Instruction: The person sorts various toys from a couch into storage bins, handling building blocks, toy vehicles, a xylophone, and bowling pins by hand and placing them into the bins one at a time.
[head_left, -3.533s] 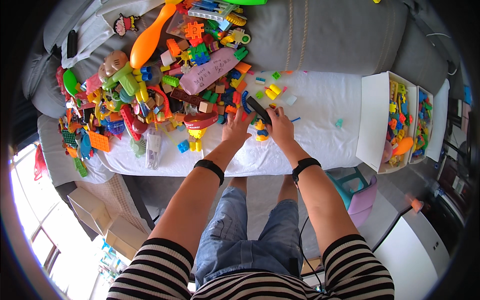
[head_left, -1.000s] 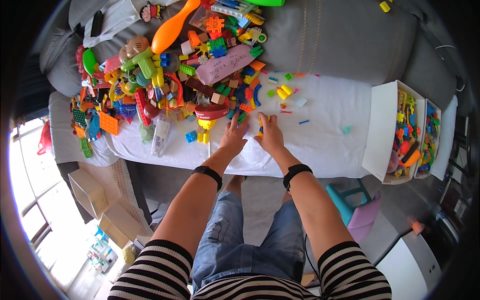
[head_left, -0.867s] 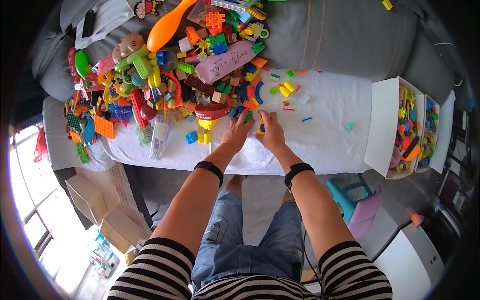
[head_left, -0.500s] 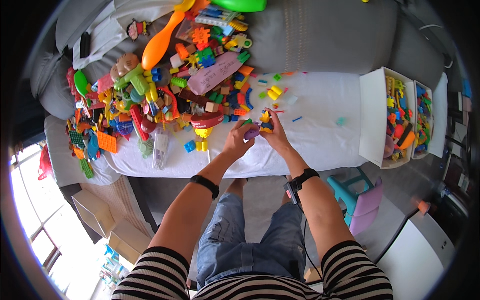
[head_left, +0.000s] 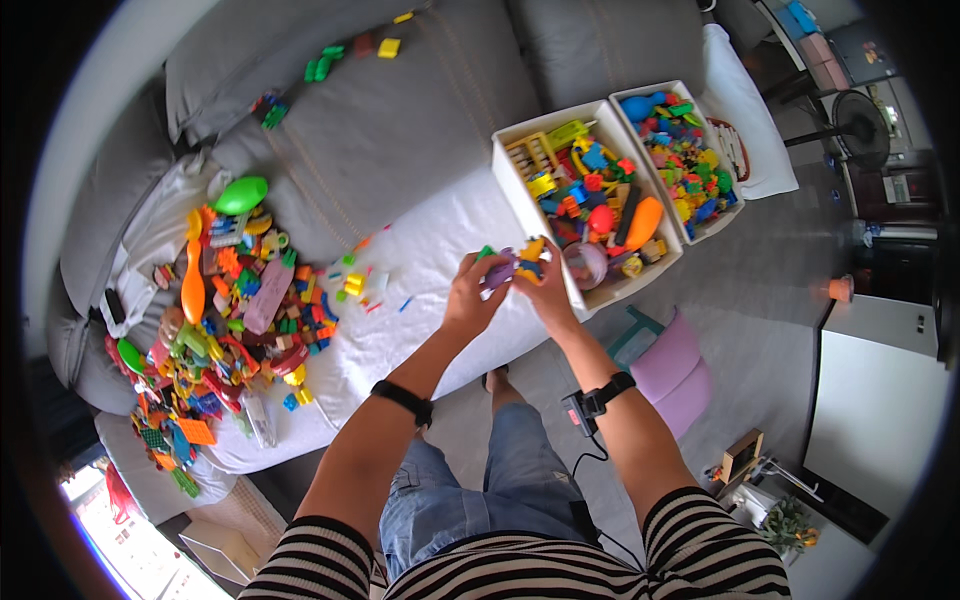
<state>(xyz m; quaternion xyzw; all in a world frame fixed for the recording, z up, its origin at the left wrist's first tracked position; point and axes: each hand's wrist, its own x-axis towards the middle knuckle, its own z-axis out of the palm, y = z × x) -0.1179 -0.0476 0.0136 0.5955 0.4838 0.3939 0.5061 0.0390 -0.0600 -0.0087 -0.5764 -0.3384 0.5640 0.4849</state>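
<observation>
My left hand (head_left: 472, 298) is closed around a purple toy piece (head_left: 500, 271), and a bit of green (head_left: 487, 252) shows at its fingertips. Close beside it, my right hand (head_left: 548, 295) grips yellow and blue toy pieces (head_left: 530, 262); their exact kind is too small to make out. Both hands are raised by the near left side of a white box of mixed toys (head_left: 515, 185). Whether the purple piece touches the yellow and blue ones cannot be told.
A second white toy box (head_left: 712, 226) stands to the right of the first. On the left of the sofa lies a big toy heap with an orange plastic bat (head_left: 193, 285). Small yellow blocks (head_left: 354, 285) dot the white sheet (head_left: 400, 345). A purple-backed chair (head_left: 680, 375) stands below the boxes.
I have turned and moved right, so the toy heap now lies far left and the boxes are close to my hands. Both hands still hold their toy pieces.
</observation>
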